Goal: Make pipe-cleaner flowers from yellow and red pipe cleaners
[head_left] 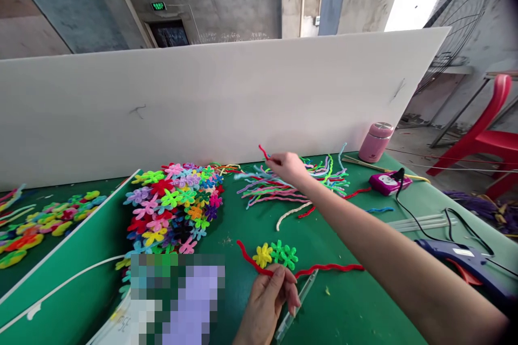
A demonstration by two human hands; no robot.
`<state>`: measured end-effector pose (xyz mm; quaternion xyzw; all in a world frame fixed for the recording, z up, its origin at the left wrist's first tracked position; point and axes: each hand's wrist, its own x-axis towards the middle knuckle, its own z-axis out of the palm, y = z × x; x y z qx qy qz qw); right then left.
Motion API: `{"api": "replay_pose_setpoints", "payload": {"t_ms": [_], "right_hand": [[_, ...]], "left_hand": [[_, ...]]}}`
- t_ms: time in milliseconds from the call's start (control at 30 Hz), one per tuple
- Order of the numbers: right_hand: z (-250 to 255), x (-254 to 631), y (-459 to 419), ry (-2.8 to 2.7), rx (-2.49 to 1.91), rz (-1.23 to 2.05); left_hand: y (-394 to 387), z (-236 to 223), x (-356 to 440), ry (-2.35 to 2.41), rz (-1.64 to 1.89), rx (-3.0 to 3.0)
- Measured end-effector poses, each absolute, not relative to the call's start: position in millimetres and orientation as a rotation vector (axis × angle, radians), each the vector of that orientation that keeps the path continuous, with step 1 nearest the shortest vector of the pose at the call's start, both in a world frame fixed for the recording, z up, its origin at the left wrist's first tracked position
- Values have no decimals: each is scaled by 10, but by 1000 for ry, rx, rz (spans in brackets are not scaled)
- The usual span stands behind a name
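My left hand [267, 299] is closed near the front of the green table, pinching a wavy red pipe cleaner [332, 268] that sticks out on both sides of the fingers. Just beyond those fingertips are a yellow pipe-cleaner flower [263, 255] and two green flowers [290, 257]; whether they touch the hand is unclear. Farther out, my right hand [288, 167] is closed over a pile of loose pipe cleaners [267, 194] in several colours. From its pinched fingers a short red pipe-cleaner end [263, 151] points up and left.
A heap of colourful flowers [174, 199] stands left, beside a green divider [81, 259]. Right are a pink flask [376, 143], a purple power socket [389, 183], glue sticks [424, 222] and a blue glue gun [453, 250] with its cord. A white board [226, 102] closes off the back.
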<state>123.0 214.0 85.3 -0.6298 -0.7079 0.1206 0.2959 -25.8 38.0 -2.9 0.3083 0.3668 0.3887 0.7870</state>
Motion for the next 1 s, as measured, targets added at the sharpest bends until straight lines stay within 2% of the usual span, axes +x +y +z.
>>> {"api": "replay_pose_setpoints", "payload": {"t_ms": [233, 700, 867, 1000], "right_hand": [[1352, 1632, 2323, -1603, -1415, 338], [1837, 1899, 2310, -1266, -1108, 311], [1918, 1982, 2071, -1143, -1019, 461], [1675, 2017, 1612, -1015, -900, 758]], "left_hand": [[381, 10, -242, 797, 848, 678], [363, 41, -243, 803, 863, 699], [355, 56, -242, 810, 863, 685], [369, 65, -259, 823, 859, 689]]}}
